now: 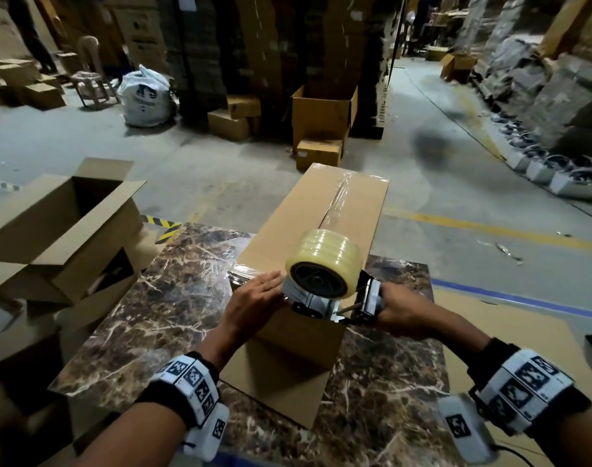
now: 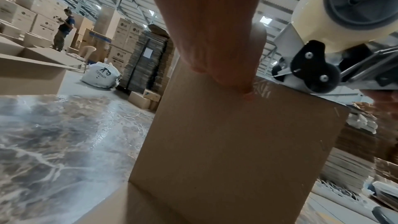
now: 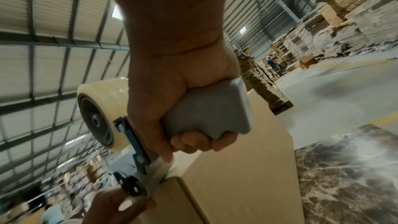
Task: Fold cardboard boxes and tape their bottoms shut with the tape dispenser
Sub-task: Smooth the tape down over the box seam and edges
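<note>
Brown cardboard box [image 1: 325,227] lies steadied under the flat, open-fingered left hand [image 1: 254,298] so the right hand [image 1: 400,313], fist wrapped around the grey-handled tape dispenser [image 1: 331,281], can finish the seam at its near edge.

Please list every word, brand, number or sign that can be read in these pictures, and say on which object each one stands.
"LG": on the stacked cartons behind the table, left wrist view.
"OVERPACK": on the white sack on the floor, left wrist view; its large logo above is unclear.
White sack in the head view: print too blurred to read.
Wrist bands: only black and white marker patterns, no words.
Cardboard box being taped: no print visible.
</note>
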The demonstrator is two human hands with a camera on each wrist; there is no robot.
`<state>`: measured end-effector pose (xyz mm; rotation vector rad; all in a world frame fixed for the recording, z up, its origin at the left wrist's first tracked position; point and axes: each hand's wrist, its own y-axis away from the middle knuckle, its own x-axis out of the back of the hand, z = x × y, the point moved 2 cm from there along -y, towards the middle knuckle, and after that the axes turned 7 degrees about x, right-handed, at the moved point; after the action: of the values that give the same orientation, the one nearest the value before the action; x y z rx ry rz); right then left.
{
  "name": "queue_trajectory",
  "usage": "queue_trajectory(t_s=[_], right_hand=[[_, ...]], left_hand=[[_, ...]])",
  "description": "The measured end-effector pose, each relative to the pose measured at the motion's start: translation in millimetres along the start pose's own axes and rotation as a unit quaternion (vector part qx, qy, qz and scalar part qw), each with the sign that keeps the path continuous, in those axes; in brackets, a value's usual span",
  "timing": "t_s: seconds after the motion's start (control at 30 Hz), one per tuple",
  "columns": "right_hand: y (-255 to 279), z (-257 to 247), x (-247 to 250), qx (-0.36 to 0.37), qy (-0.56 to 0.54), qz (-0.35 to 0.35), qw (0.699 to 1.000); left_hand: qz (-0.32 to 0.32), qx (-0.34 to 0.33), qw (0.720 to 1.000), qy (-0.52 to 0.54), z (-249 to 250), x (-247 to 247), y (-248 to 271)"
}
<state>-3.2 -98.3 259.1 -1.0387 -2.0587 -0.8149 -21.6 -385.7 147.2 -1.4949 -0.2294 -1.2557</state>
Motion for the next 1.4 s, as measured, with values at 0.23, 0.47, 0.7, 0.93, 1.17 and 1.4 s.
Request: queue_trajectory(t_s=[0.23,0.47,0.7,0.93,1.17,1.4], right_hand=[[36.8,45.0,19.0,-0.063,-0.075,0.006,0.995],[39.2,49.7,14.8,-0.065,-0.067,0.022,0.995],[42.2,46.3,14.2,-0.054,-0.035,0.029,0.997],[70.2,59.9,20.0,-0.067,-0.057,0.018,0.996],[86.8,82.6,11.4,-0.106,-0.08,0.001,0.991],[50.0,113.5,-36.0,-0.106,-0.221,-0.004,0.969]], left_hand=[[-0.027,0.021,0.999,0.001,-2.3,-4.6,1.6],[-0.049,-0.021,0.997,-0.052,36.3,-14.1,-8.0],[-0.033,-0.02,0.999,0.011,74.5,-42.0,-12.0],[-0.022,-0.025,0.999,0.011,66.9,-43.9,-12.1],[0.0,-0.023,0.999,0.03,68.9,-47.5,-13.1],[-0.016,0.007,0.999,0.047,66.1,-43.9,-13.0]])
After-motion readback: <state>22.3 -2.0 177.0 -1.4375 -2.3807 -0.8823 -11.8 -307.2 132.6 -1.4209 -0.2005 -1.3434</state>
